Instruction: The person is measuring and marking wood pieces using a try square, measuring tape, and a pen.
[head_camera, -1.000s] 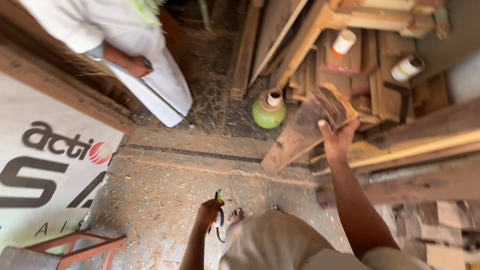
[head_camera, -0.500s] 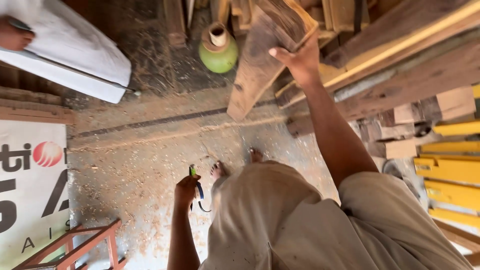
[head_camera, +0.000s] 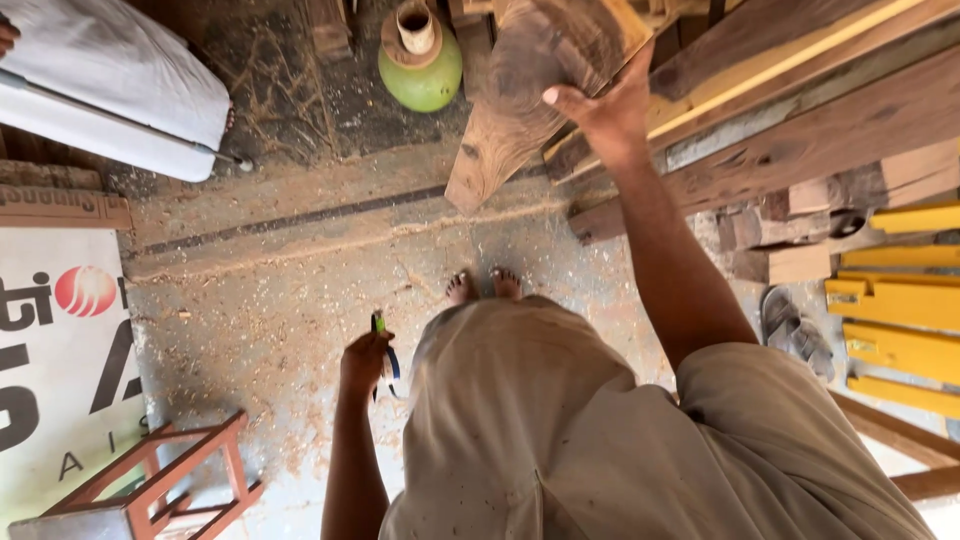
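So the view has swung over in the last second. The sandy floor (head_camera: 300, 290) with all the sawdust used to fill the middle, and now the stack of long planks (head_camera: 800, 110) on the right takes up way more of it, plus some yellow-painted pieces (head_camera: 900, 300) have come into sight that weren't showing before.

The right hand (head_camera: 600, 110) is up on the dark wooden board (head_camera: 530, 90), same as a second ago. The grip is wrapped over the board's upper end, fingers curled round the edge, and the board leans tilted with its lower end down on the floor by the plank stack. It looks more upright and closer to the person than it did, so my guess is it's being pulled or tipped off the pile.

The left hand (head_camera: 362, 362) hangs low by the hip, closed around a small tool with a green and blue handle (head_camera: 383, 345); can't tell what kind. That hasn't changed at all.

Green round jug (head_camera: 420, 60) sits just behind the board. Red stool frame (head_camera: 160, 480) bottom left, someone else's white garment (head_camera: 110, 90) top left.
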